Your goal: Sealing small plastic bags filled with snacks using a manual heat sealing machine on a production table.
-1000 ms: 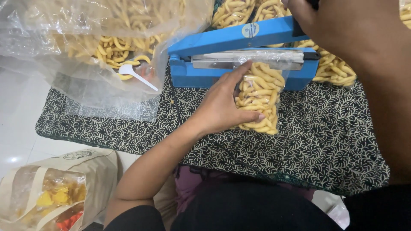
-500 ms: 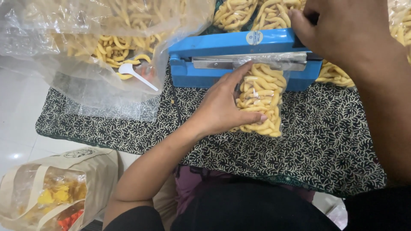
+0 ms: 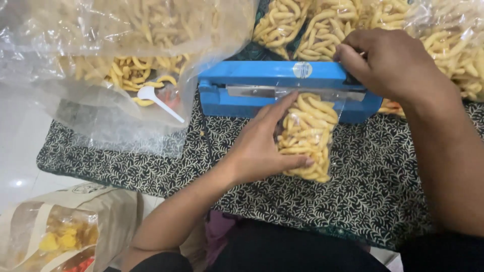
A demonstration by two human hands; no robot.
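A small clear packet of yellow stick snacks (image 3: 308,136) lies on the patterned cloth with its open top tucked into the jaw of a blue heat sealer (image 3: 252,88). My left hand (image 3: 262,146) grips the packet from its left side, fingers wrapped under it. My right hand (image 3: 390,63) presses down on the right end of the sealer's blue arm, which is closed onto the packet's top.
A large clear bag of the same snacks (image 3: 116,55) with a white plastic spoon (image 3: 159,100) lies at the left. Several filled packets (image 3: 302,25) are piled behind the sealer. A black and white patterned cloth (image 3: 383,176) covers the floor. A paper bag (image 3: 65,231) sits at lower left.
My right hand has pushed the sealer's arm down from raised to closed on the packet's top. My left hand keeps its hold on the packet.
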